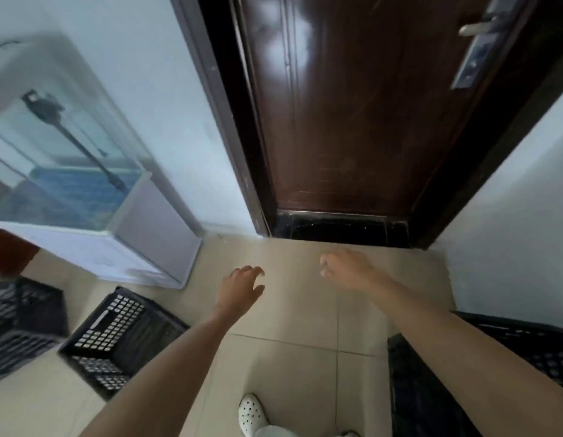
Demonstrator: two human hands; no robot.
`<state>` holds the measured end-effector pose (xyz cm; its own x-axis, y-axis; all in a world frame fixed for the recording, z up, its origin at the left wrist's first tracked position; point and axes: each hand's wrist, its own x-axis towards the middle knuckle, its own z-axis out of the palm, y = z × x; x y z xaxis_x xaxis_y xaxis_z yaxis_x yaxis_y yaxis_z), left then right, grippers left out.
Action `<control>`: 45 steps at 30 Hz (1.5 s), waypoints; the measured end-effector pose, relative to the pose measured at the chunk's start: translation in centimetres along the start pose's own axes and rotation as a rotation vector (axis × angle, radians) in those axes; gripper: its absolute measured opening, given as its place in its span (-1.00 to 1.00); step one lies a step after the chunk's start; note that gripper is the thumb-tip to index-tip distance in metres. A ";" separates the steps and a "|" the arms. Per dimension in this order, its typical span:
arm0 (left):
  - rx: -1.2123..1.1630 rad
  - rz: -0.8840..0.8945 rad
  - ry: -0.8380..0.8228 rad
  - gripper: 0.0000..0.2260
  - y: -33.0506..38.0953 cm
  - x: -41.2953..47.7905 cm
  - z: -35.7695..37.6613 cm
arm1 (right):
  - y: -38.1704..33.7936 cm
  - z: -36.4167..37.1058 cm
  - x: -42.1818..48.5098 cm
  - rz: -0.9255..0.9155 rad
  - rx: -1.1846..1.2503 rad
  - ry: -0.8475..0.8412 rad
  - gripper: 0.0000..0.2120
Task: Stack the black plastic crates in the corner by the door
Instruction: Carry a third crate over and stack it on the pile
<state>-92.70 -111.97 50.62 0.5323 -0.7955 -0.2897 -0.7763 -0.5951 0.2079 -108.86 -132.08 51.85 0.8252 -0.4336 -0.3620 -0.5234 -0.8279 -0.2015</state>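
Head view: left hand (242,288) and right hand (346,269) hang over the bare floor (293,310) in front of the door (352,121), fingers loose and slightly curled, holding nothing. 3 black crates sit apart on the floor: left crate (122,342) near the glass tank (62,152), far-left crate (18,326) at the floor's left edge, right crate (526,351) along the right wall. Task looks barely begun: nothing is stacked, the floor corners by the door are bare, and all 3 are left to move.

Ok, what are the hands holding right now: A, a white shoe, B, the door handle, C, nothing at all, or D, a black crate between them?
C: the left hand and right hand both hover empty over the floor tiles, fingers loosely curled, while the nearest black crate sits apart on their left.
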 end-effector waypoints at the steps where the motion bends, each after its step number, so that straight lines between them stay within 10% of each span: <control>1: -0.012 -0.037 0.000 -0.70 -2.6 -1.0 -0.2 | -2.6 0.1 1.3 -0.033 -0.007 -0.015 -0.73; 20: -0.211 -0.588 0.027 -0.73 -42.0 -18.5 0.3 | -47.5 9.3 17.4 -0.569 -0.223 -0.318 -0.74; 35: -0.331 -0.828 0.031 -0.73 -58.1 -14.5 -2.0 | -60.4 11.5 31.8 -0.542 -0.137 -0.462 -0.74; 45: -0.311 -0.691 -0.105 -0.74 -67.2 -13.3 3.5 | -62.4 18.7 35.3 -0.350 -0.104 -0.488 -0.69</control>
<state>-48.82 -60.97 37.23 0.8153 -0.2244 -0.5337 -0.1392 -0.9708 0.1954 -51.03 -89.07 34.64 0.7394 0.0634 -0.6703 -0.1945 -0.9330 -0.3028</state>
